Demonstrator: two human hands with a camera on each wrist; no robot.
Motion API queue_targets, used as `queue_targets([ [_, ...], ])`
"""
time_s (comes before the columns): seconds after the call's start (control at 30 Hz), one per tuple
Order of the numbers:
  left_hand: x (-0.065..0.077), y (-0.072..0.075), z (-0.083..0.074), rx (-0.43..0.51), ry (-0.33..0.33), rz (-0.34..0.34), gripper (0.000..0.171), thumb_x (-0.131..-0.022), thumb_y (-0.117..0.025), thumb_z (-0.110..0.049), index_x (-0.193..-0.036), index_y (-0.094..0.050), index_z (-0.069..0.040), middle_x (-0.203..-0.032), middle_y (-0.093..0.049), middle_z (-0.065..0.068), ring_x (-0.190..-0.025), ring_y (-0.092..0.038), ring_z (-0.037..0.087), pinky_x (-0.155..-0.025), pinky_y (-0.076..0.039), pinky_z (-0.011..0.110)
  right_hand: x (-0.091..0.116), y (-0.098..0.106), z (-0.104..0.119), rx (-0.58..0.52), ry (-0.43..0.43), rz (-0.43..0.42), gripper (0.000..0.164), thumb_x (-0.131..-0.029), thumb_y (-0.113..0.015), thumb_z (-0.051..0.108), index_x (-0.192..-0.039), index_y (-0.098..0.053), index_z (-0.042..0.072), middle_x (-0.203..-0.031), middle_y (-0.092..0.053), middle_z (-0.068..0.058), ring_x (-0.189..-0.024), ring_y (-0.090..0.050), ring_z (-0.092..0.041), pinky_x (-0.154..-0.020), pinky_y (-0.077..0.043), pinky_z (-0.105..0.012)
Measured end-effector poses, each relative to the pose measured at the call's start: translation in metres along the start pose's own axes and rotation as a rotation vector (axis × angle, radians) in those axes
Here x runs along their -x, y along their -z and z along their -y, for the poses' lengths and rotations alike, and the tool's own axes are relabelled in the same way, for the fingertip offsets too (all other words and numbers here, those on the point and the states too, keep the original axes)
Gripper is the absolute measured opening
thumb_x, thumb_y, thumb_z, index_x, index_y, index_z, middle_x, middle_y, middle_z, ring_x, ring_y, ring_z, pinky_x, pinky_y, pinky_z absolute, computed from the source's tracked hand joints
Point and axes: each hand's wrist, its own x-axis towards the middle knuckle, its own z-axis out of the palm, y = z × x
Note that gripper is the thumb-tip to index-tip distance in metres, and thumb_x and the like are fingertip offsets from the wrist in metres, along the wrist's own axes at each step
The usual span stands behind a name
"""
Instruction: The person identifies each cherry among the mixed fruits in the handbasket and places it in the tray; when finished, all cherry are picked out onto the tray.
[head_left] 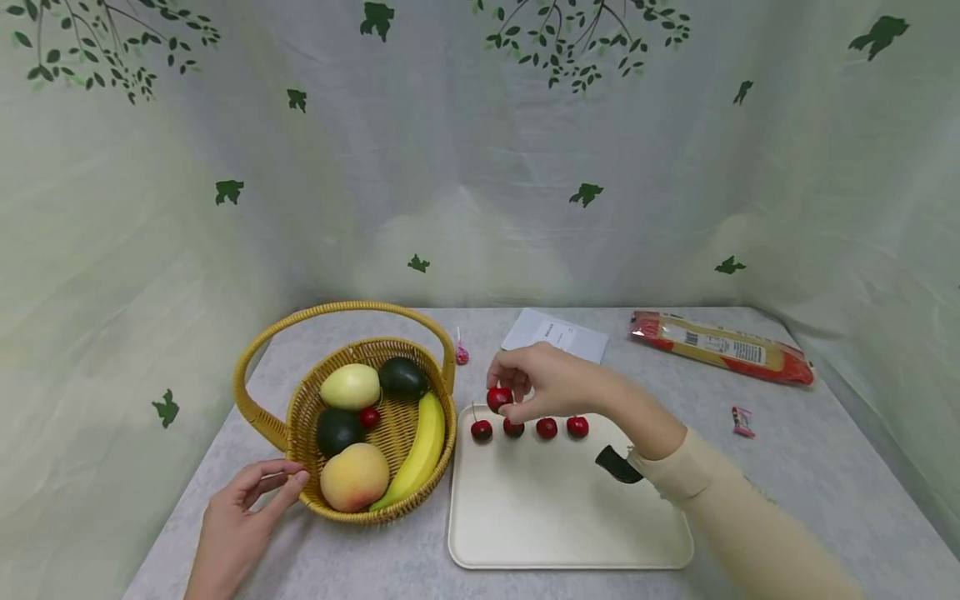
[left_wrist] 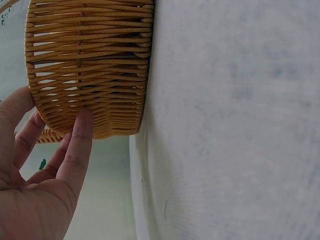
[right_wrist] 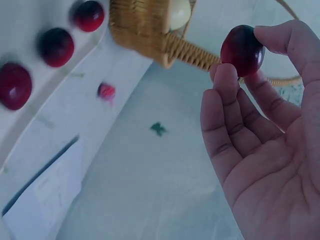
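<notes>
My right hand (head_left: 555,379) pinches a dark red cherry (right_wrist: 243,51) between thumb and fingertips, above the far left part of the cream tray (head_left: 570,517). Several more cherries (head_left: 547,428) lie in a row along the tray's far side. To the left stands a yellow wicker basket (head_left: 375,518) with a tall handle. My left hand (head_left: 243,517) holds the near left of its rim, the thumb lying against the woven wall (left_wrist: 95,75). Inside the basket are a peach (head_left: 355,477), a banana (head_left: 422,446), a pale yellow-green fruit (head_left: 350,387), two dark green fruits (head_left: 402,378) and one cherry (head_left: 369,417).
A red-and-yellow package (head_left: 720,348) lies at the back right, with a small pink-wrapped candy (head_left: 742,422) nearer. Behind the tray is a white printed sheet (head_left: 558,333). A lollipop (head_left: 462,354) lies between basket and sheet. Leaf-printed curtain (head_left: 487,167) surrounds the table.
</notes>
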Motion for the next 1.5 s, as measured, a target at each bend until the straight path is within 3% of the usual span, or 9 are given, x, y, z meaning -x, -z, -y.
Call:
queue_targets([
  [0.33, 0.0, -0.003, 0.0, -0.009, -0.007, 0.015, 0.028, -0.101, -0.078, -0.028, -0.121, -0.076, -0.008, -0.106, -0.071, -0.024, -0.096, -0.068, -0.01, -0.079, -0.057, 0.01, 0.066, 0.011, -0.067, -0.008, -0.216, -0.084, 0.026, -0.092, -0.082, 0.017, -0.115, -0.071, 0.014, -0.094, -0.068, 0.005, -0.084, -0.062, -0.012, -0.088, -0.062, -0.039],
  [0.6, -0.001, -0.004, 0.0, -0.02, 0.007, 0.024, 0.03, -0.102, -0.078, -0.03, -0.123, -0.075, -0.008, -0.107, -0.071, -0.025, -0.097, -0.067, -0.012, -0.078, -0.056, 0.009, 0.103, 0.0, -0.108, -0.062, -0.316, -0.111, 0.022, -0.091, -0.083, 0.014, -0.111, -0.072, 0.013, -0.088, -0.064, 0.002, -0.082, -0.059, -0.014, -0.072, -0.055, -0.023],
  [0.8, -0.001, -0.005, -0.002, -0.019, -0.006, 0.024, 0.027, -0.102, -0.077, -0.025, -0.121, -0.075, -0.007, -0.104, -0.072, -0.026, -0.096, -0.066, -0.012, -0.077, -0.057, 0.01, 0.11, -0.016, -0.125, -0.097, -0.364, -0.092, 0.024, -0.091, -0.085, 0.017, -0.111, -0.072, 0.013, -0.089, -0.063, 0.001, -0.082, -0.057, -0.016, -0.069, -0.052, -0.022],
  [0.97, -0.005, -0.003, -0.003, -0.047, 0.015, 0.038, 0.03, -0.101, -0.078, -0.031, -0.122, -0.076, -0.009, -0.106, -0.07, -0.027, -0.097, -0.066, -0.015, -0.078, -0.055, 0.008, 0.108, -0.024, -0.129, -0.108, -0.38, -0.076, 0.024, -0.092, -0.084, 0.016, -0.112, -0.072, 0.013, -0.091, -0.065, 0.001, -0.083, -0.058, -0.016, -0.07, -0.052, -0.022],
  [1.23, -0.005, -0.001, -0.002, -0.039, 0.031, 0.04, 0.033, -0.1, -0.079, -0.033, -0.123, -0.076, -0.009, -0.107, -0.068, -0.028, -0.097, -0.066, -0.015, -0.077, -0.055, 0.008, 0.103, -0.029, -0.133, -0.101, -0.384, -0.058, 0.025, -0.093, -0.084, 0.016, -0.115, -0.075, 0.011, -0.092, -0.068, 0.003, -0.082, -0.059, -0.014, -0.07, -0.053, -0.022],
  [1.5, -0.004, 0.002, -0.001, -0.034, 0.043, 0.012, 0.033, -0.101, -0.079, -0.03, -0.124, -0.075, -0.007, -0.105, -0.067, -0.029, -0.095, -0.067, -0.014, -0.076, -0.056, 0.009, 0.099, -0.027, -0.133, -0.065, -0.375, -0.099, 0.028, -0.093, -0.085, 0.019, -0.117, -0.075, 0.01, -0.094, -0.064, -0.001, -0.085, -0.056, -0.016, -0.071, -0.05, -0.023],
])
